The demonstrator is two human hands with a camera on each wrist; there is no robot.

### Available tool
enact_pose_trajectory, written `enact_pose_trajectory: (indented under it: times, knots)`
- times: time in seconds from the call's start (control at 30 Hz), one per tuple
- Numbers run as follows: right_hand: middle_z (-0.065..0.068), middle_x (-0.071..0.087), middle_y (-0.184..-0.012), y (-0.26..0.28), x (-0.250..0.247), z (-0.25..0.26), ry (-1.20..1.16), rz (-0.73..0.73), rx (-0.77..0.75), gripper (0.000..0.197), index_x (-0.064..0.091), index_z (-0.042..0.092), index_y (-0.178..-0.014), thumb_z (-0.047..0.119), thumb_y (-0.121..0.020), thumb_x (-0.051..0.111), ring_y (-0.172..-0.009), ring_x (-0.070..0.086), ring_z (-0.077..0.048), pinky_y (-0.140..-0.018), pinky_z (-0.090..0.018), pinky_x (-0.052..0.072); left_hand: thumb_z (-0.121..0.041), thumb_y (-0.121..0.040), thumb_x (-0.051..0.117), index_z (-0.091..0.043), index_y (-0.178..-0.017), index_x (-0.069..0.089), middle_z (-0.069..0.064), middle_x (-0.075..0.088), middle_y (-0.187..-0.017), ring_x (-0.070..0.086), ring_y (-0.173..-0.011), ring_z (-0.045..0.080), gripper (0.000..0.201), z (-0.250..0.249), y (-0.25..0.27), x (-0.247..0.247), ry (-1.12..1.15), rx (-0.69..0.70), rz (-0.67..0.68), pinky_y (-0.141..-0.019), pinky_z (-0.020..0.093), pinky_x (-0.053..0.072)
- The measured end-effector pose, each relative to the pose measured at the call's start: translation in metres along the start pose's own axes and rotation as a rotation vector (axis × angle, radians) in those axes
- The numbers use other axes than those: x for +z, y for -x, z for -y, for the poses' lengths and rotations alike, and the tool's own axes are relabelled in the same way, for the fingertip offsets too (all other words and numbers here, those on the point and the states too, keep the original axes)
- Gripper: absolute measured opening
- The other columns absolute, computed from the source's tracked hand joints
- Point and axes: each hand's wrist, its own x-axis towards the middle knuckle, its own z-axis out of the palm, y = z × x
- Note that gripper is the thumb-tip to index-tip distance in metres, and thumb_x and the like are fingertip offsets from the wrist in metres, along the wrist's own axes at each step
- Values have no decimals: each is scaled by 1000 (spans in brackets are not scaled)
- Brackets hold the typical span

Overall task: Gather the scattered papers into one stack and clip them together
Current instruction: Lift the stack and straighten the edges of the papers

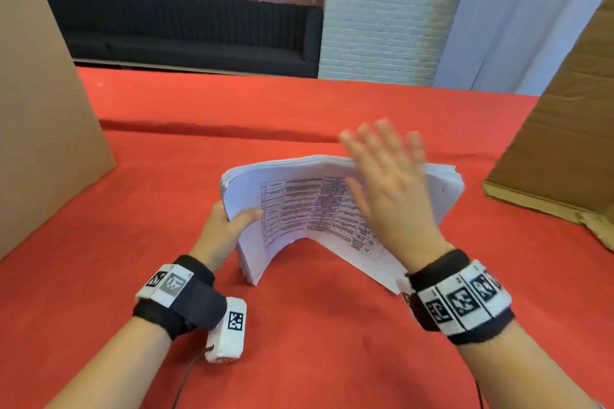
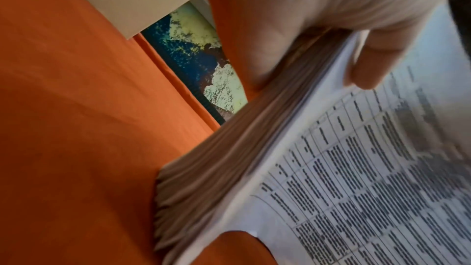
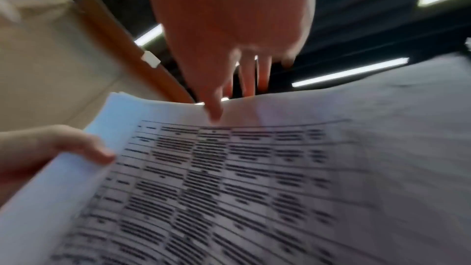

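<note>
A thick stack of white printed papers stands tilted and bent on the red tablecloth, its top sheet showing a printed table. My left hand grips the stack's left edge, thumb on the top sheet and fingers behind. In the left wrist view the thumb presses the paper stack at its edge. My right hand is flat with straight, spread fingers, blurred, over the stack's upper right part. The right wrist view shows those fingers over the top sheet. No clip is visible.
A tall cardboard panel stands at the left and an open cardboard box at the right. A black sofa and a white brick wall lie beyond the table's far edge.
</note>
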Motion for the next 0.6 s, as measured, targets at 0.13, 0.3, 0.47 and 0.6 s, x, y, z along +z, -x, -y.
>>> enact_pose_trajectory:
  times: [0.13,0.3,0.47,0.6]
  knots:
    - [-13,43,-148,-5,17,18,-40,191,75,70,31,14,-150,17,-87,60,-139,39,-31,-112,-59,23,-35,-57,65,-9,-105,64,7,70,-102,66,-93,16,55,-3,2,0,-17,-25,45,-83,33,51]
    - [-15,41,-149,-11,26,25,46,144,18,77,29,12,-151,-5,-78,47,-133,44,-34,-111,-58,26,-31,-66,64,-4,-97,64,6,68,-90,61,-85,20,42,4,-4,-1,6,-46,-83,-80,37,46]
    - [-5,62,-117,-11,29,1,167,188,-34,54,48,21,-140,14,-87,49,-110,58,-29,-108,-56,30,0,-89,48,-18,-80,61,-11,70,-68,62,-64,5,24,11,-5,-3,70,-57,-311,-65,24,49]
    - [-8,62,-122,-9,12,-61,171,199,304,53,51,21,-134,50,-91,42,-116,56,-31,-106,-55,33,-3,-84,48,-19,-70,54,2,57,-73,53,-71,16,22,13,-9,0,94,-57,-418,-69,31,42]
